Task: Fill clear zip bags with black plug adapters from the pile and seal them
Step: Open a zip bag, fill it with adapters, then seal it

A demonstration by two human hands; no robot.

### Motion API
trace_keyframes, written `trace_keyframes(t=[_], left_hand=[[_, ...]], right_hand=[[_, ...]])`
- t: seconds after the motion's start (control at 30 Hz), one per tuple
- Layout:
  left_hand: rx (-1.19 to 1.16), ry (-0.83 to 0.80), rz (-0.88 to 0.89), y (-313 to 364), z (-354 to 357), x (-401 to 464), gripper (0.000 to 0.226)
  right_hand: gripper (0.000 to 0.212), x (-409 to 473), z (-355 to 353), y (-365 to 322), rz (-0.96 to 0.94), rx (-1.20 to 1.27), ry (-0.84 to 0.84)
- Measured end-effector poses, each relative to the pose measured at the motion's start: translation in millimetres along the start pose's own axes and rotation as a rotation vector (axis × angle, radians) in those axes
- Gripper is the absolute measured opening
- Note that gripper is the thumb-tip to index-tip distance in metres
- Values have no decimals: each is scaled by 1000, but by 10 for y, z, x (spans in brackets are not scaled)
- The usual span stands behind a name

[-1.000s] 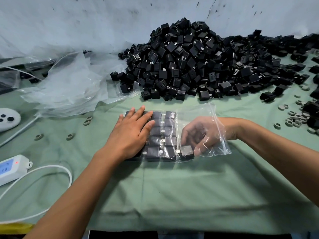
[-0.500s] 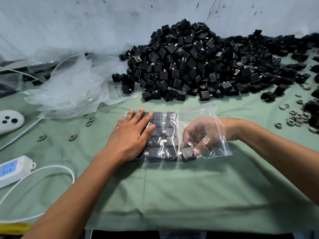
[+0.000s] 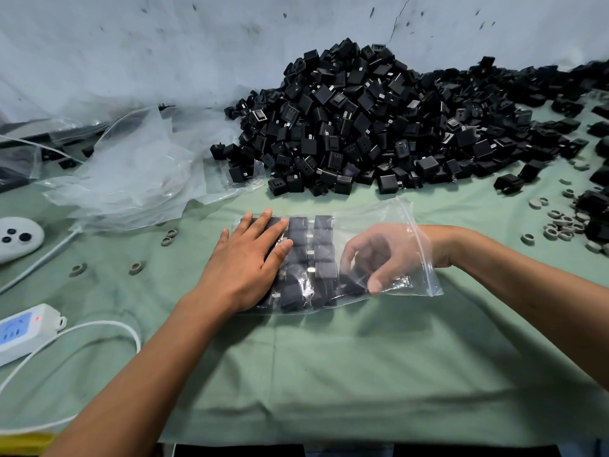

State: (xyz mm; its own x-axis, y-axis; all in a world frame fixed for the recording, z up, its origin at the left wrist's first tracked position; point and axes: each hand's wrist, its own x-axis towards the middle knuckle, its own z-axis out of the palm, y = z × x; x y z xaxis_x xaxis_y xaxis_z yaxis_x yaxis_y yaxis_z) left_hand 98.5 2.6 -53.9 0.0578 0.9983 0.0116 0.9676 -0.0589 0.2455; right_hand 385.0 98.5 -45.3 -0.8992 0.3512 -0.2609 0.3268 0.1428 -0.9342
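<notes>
A clear zip bag (image 3: 382, 212) lies flat on the green cloth, its open mouth to the right. Inside it, black plug adapters (image 3: 323, 240) sit in neat rows. My left hand (image 3: 244, 262) presses flat on the bag's left part, over the adapters. My right hand (image 3: 385, 252) is inside the bag, seen through the plastic. Its fingers and thumb curl round one adapter (image 3: 353, 280) at the near end of the rows. A big pile of black adapters (image 3: 379, 127) lies behind the bag against the wall.
Crumpled clear bags (image 3: 131, 173) lie at the back left. A white remote (image 3: 16, 239) and a white power strip (image 3: 23, 328) with its cable (image 3: 99, 328) are at the left edge. Grey rings (image 3: 560, 225) are scattered at the right, with two more (image 3: 136, 267) at the left.
My right hand has shifted a little inside the bag, turning the adapter at the near end of the rows. My left hand stays pressed on the bag.
</notes>
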Motion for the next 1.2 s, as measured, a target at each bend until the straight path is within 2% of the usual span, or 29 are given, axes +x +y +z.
trace_keyframes(t=[0.17,0.5,0.63,0.87,1.2], left_hand=[[-9,-2,-1,4,-7,1,76],[68,13,33,196,-76,-7,82],[62,29,124,424,-57,19,78],[71,-18,199,627,102,89,57],[116,-20,177,653,196,60,62]], right_hand=[[46,-29,-92,-34,46,4,-60],[25,35,-53,-53,170,-118,40],[31,42,-39,-56,170,-125,11],[18,67,16,-117,154,-93,-28],[14,-129,-65,-100,137,-85,-5]])
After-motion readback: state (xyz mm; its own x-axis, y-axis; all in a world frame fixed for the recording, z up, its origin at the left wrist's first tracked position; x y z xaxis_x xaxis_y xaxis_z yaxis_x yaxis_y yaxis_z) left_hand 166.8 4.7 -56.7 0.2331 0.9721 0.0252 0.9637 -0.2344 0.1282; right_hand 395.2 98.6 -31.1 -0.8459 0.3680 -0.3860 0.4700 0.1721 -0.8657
